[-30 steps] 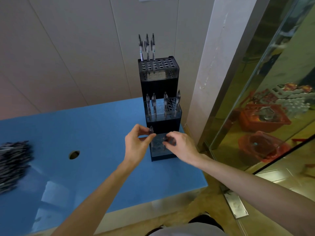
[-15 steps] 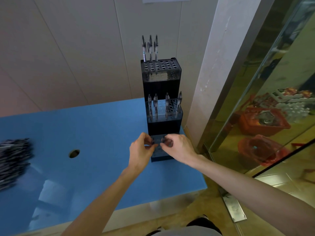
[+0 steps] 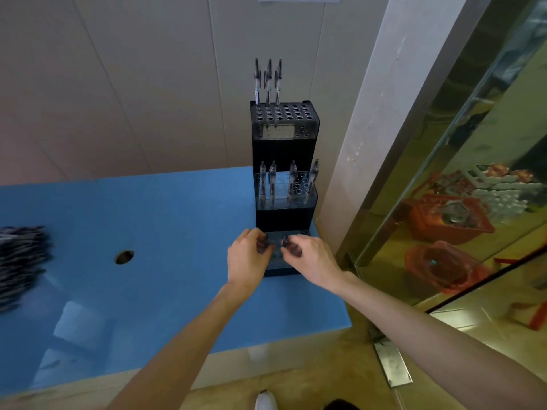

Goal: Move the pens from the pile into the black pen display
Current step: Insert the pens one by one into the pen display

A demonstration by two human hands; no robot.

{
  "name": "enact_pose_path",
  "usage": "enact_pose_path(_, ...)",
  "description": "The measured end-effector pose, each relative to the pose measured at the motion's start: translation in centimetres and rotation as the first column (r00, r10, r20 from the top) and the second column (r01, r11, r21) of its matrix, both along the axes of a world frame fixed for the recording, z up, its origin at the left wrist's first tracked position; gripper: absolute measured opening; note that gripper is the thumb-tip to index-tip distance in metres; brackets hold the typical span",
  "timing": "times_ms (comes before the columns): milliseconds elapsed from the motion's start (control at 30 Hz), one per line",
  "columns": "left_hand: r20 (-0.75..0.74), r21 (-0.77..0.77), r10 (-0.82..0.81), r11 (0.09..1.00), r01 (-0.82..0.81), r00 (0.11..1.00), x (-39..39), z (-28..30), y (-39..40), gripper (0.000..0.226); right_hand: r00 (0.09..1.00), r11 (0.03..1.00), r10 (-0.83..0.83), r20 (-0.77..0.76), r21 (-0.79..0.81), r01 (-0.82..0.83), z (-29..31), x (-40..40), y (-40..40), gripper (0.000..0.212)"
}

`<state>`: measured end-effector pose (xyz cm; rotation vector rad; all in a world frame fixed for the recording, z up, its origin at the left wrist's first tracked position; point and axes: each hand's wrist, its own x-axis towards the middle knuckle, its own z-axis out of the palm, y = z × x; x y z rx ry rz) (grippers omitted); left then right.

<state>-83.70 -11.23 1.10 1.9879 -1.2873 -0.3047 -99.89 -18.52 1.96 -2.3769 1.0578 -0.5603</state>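
1. A person's left hand [image 3: 247, 258] and right hand [image 3: 310, 258] each pinch a dark pen over the lowest tier of the black pen display [image 3: 284, 143].
2. The pen pile [image 3: 20, 261] lies at the blue table's [image 3: 162, 217] left edge, well apart.

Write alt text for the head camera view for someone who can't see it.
Two hands, left hand and right hand, each pinch a pen over the lowest tier of a black pen display on a blue table. Three pens stand in its top tier, four in the middle; a pen pile lies far left.
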Motion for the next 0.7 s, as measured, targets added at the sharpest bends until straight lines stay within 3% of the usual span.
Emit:
enact_pose_path(133, -0.120, 0.056, 0.126, 0.991, -0.120, 0.985, -1.1, 0.7, 0.1, 0.021, 0.999, 0.998, 0.034, -0.040, 0.051, -0.032, 0.7, -0.3, -0.3, 0.019)
enact_pose_path(200, -0.114, 0.103, 0.125, 0.988, -0.113, 0.986, -1.2, 0.9, 0.1, 0.018, 0.988, 0.996, 0.070, -0.137, 0.067, -0.062, 1.5, -0.4, -0.5, 0.021)
enact_pose_path(267, -0.045, 0.172, 0.068, 0.983, -0.059, 0.997, -1.1, 1.3, 0.8, 0.026, 0.956, 0.991, 0.124, -0.266, 0.083, -0.106, 2.2, -0.7, -0.5, 0.022)
enact_pose_path(367, 0.052, 0.298, -0.028, 0.954, 0.012, 0.998, -0.7, 2.2, 2.5, 0.057, 0.939, 0.994, 0.098, -0.329, 0.067, -0.081, 3.3, -1.9, -0.1, 0.053)
enact_pose_path(433, 0.181, 0.384, -0.079, 0.923, 0.003, 0.980, 0.0, 3.1, 3.7, 0.070, 0.947, 0.998, 0.052, -0.317, -0.008, -0.058, 4.3, -2.6, 0.4, 0.055)
enact_pose_path(533, 0.427, 0.478, -0.186, 0.877, -0.046, 0.885, 1.4, 5.1, 5.5, 0.076, 0.961, 0.984, 0.060, -0.269, -0.145, -0.102, 5.4, -2.7, 1.1, 0.053)
enact_pose_path(700, 0.547, 0.539, -0.192, 0.826, -0.167, 0.815, 4.8, 7.8, 10.2, 0.079, 0.971, 0.894, 0.106, -0.216, -0.407, -0.188, 7.1, -0.1, 4.0, 0.063)
